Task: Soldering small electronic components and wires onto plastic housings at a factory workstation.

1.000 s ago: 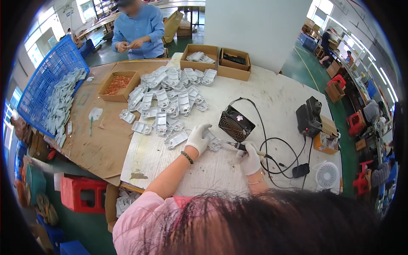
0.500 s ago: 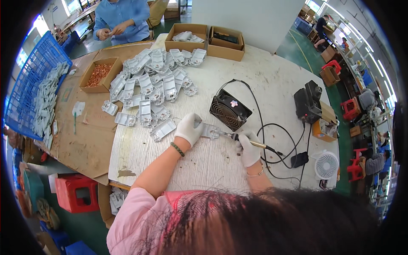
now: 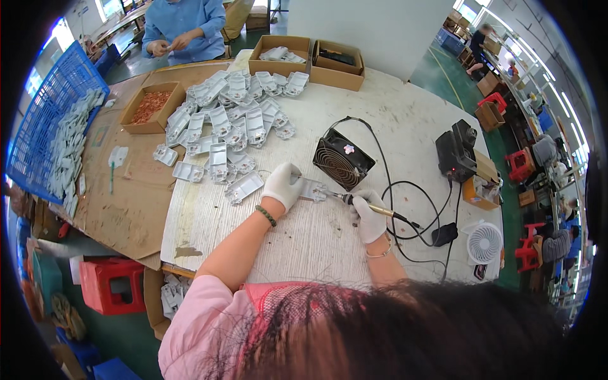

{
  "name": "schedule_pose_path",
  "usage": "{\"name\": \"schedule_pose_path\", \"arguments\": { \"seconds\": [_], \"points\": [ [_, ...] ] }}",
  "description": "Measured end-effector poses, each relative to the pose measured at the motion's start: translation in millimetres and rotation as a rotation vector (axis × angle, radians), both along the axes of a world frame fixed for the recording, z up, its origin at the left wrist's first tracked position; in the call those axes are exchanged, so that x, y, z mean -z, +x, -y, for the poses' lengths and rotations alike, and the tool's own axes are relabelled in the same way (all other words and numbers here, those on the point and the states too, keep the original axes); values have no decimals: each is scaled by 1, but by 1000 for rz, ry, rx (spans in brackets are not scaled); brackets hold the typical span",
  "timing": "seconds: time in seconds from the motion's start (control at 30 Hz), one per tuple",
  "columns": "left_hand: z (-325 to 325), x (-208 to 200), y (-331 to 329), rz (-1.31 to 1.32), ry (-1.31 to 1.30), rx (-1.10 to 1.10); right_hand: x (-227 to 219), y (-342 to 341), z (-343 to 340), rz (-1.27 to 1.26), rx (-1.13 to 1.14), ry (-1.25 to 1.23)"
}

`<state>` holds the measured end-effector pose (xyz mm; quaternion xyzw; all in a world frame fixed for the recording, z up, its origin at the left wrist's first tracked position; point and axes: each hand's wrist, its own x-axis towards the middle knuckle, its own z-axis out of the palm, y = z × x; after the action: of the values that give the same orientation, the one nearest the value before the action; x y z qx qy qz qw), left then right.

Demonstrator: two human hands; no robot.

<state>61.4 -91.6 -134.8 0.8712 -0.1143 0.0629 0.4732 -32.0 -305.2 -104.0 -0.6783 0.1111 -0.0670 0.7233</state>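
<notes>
My left hand [image 3: 283, 185], in a white glove, closes on one end of a pale grey plastic housing [image 3: 312, 190] lying on the table. My right hand [image 3: 368, 217], gloved as well, holds a soldering iron [image 3: 381, 209] like a pen, its cord trailing to the right. The iron's tip reaches the right end of the housing; the exact contact point is too small to make out. A black fan [image 3: 344, 161] with a round wire grille stands just beyond the housing. Left of my left hand lies another grey housing [image 3: 244, 188], beside a heap of similar housings [image 3: 235, 120].
A cardboard box of small copper-coloured parts [image 3: 152, 107] and a blue basket of grey parts [image 3: 47, 136] stand left. A black soldering station [image 3: 457, 152], looped cable and a white fan [image 3: 484, 242] are right. Across the table, a person in a blue shirt [image 3: 183, 28] handles something small.
The whole view has shifted slightly. Both hands keep their hold on the housing and the soldering iron, with the tip still at the housing's right end.
</notes>
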Motion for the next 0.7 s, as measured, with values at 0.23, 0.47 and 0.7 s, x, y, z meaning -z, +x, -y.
{"name": "schedule_pose_path", "arguments": {
  "seconds": [0.23,0.47,0.7],
  "points": [
    [1,-3,-1,-2,18,7,0,0,3,-33,-10,30],
    [0,-3,-2,-7,44,9,-4,0,0,-39,-13,32],
    [0,-6,-3,-38,29,24,9,2,6,-27,52,154]
  ]
}}
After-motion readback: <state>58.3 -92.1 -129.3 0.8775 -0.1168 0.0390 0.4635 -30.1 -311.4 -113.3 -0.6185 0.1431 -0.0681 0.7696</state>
